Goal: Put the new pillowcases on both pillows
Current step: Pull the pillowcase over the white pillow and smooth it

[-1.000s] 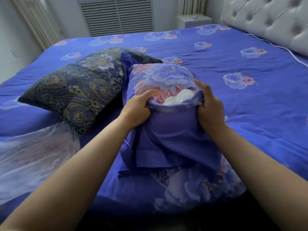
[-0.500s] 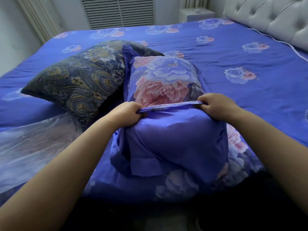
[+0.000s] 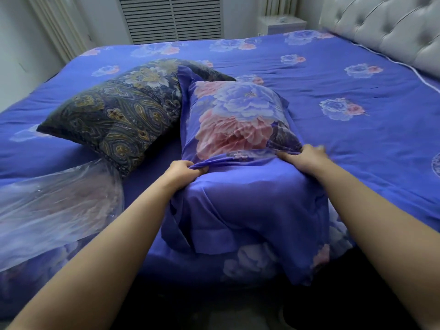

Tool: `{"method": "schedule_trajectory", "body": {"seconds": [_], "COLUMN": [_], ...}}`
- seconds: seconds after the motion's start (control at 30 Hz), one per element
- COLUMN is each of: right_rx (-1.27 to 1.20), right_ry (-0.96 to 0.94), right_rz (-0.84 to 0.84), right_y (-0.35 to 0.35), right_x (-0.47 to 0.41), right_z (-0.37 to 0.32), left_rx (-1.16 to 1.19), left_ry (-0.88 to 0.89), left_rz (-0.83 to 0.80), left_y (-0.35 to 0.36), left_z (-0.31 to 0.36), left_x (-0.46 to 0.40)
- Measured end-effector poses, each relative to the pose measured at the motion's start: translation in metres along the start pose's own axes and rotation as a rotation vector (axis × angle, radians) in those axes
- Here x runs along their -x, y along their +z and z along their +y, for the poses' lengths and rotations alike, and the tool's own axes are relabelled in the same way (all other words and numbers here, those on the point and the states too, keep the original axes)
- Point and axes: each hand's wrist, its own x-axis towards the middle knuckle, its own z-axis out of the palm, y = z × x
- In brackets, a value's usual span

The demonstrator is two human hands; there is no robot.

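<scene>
Both hands, left hand [image 3: 184, 171] and right hand [image 3: 303, 157], grip the pillowcase [image 3: 238, 120] hem, pillow beyond them

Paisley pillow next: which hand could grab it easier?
Probably the left hand. The paisley pillow lies on the person's left side, just beyond that hand. The right hand grips the blue flowered pillowcase on the far side and would have to cross over it.

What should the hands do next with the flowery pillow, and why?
Probably tuck the flap in. Both the left hand and right hand grip the open edge of the floral pillowcase, the pillow no longer shows, and loose purple fabric hangs near the person.
</scene>
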Motion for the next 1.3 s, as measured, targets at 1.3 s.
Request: {"method": "schedule_trajectory", "body": {"seconds": [1.3], "right_rx": [-0.324], "right_ry": [-0.753], "right_rz": [0.587], "right_y": [0.14], "right_x": [0.148], "right_z": [0.052], "left_rx": [-0.063], "left_ry": [0.766], "left_rz": [0.91], "left_y": [0.089], "left_z": [-0.111], "left_x": [0.123]}}
